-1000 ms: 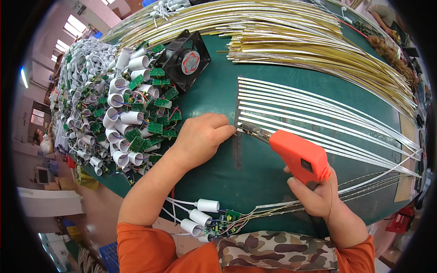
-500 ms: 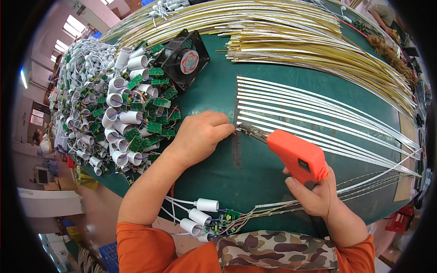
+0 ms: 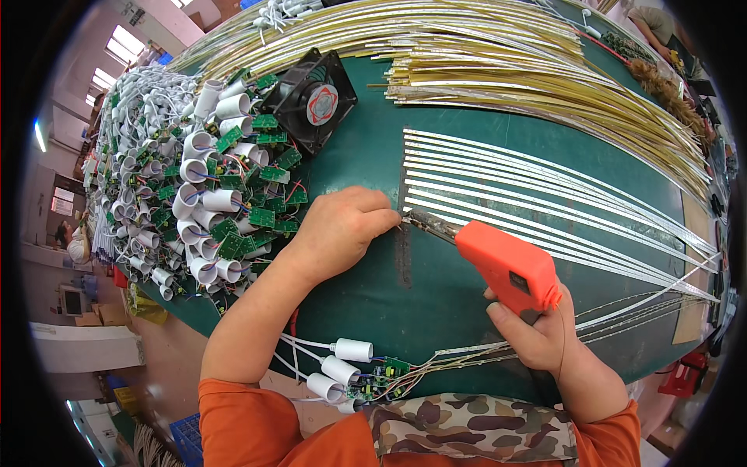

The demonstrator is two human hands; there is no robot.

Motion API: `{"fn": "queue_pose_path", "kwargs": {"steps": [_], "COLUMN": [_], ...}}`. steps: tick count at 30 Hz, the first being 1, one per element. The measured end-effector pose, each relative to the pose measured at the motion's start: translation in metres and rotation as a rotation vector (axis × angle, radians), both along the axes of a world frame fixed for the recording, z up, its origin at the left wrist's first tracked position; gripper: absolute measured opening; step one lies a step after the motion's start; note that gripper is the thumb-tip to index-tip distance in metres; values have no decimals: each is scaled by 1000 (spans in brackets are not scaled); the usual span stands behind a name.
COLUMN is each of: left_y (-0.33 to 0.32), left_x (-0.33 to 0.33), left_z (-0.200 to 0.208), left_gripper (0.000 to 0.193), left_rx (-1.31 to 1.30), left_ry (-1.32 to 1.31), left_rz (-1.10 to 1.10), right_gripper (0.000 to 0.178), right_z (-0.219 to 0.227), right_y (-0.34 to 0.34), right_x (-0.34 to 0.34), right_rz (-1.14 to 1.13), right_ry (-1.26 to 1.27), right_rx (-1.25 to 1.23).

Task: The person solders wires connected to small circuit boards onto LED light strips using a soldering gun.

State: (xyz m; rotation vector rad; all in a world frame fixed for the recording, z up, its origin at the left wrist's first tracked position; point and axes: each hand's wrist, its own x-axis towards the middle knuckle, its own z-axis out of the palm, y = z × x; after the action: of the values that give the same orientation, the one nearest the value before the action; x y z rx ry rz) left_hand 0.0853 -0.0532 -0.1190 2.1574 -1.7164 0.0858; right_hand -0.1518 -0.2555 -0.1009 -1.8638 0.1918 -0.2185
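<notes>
My right hand (image 3: 537, 331) is wrapped round the grip of an orange-red soldering gun (image 3: 506, 265), with a thin wire hanging from its back end. The gun's dark tip touches or nearly touches the left end of the nearest white LED strip (image 3: 482, 222). Right beside that tip, my left hand (image 3: 350, 226) is closed in a pinch; what lies between its fingers is too small to make out. Several more white LED strips (image 3: 459, 165) lie side by side beyond it, their left ends lined up along a dark band on the green table (image 3: 342, 300).
Heaped at the left are white cylindrical housings with green circuit boards (image 3: 222, 200). A black fan (image 3: 315, 101) stands beside the heap. Long yellow and white strips (image 3: 498, 70) are piled at the back. Near my body lie wired housings (image 3: 354, 350) joined to strips.
Almost nothing differs. Both hands and the soldering gun stay in place at the strip's end; the whole view has shifted very slightly.
</notes>
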Motion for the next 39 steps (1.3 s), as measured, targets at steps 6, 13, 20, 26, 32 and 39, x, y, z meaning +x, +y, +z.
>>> {"fn": "queue_pose_path", "kwargs": {"steps": [6,13,20,26,32,39], "left_y": [-1,-3,-3,-3,-4,-4], "left_x": [0,1,1,1,2,2], "left_z": [3,3,4,5,5,8], "left_gripper": [20,18,18,18,19,22], "left_rx": [24,47,62,81,77,85], "left_ry": [-9,-12,-12,-23,-18,-3], "left_rz": [2,17,15,9,-2,1], "right_gripper": [42,45,44,41,47,50], "right_z": [1,1,-1,11,11,7], "right_y": [-1,-3,-8,1,-2,-9], "right_x": [1,0,-4,-1,1,-2], "right_rz": [22,28,15,-44,-11,40], "right_ry": [-2,68,-26,-13,-66,-53], "right_rx": [-41,10,-53,199,191,83]}}
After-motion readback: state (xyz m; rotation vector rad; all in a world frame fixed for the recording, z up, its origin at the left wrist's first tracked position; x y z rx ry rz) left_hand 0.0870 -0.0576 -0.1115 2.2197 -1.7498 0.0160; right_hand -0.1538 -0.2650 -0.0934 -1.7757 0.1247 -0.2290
